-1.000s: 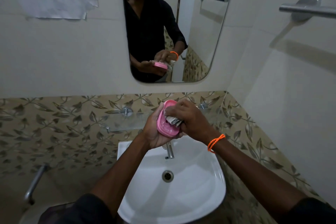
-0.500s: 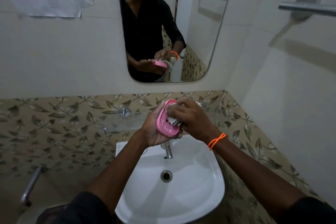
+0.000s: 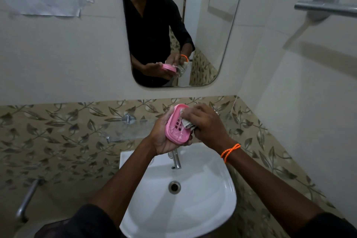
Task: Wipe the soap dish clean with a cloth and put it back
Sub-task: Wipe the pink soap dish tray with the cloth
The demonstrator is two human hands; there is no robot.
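Note:
A pink oval soap dish (image 3: 176, 129) with slots in its floor is held tilted above the basin, cradled from below and behind by my left hand (image 3: 161, 139). My right hand (image 3: 207, 124) presses a bunched whitish cloth (image 3: 187, 123) into the upper right part of the dish. Most of the cloth is hidden under my fingers. An orange cord sits on my right wrist. The mirror (image 3: 210, 31) reflects both hands with the dish.
A white basin (image 3: 193, 205) with a chrome tap (image 3: 176, 160) lies directly below my hands. A glass shelf (image 3: 127, 131) on chrome pegs runs along the leaf-patterned tiles behind the dish. A towel rail (image 3: 326, 6) is on the right wall, a grab bar (image 3: 26, 201) low left.
The cloth under my right hand has shifted up the dish, uncovering its slotted floor. The view has tipped slightly downward.

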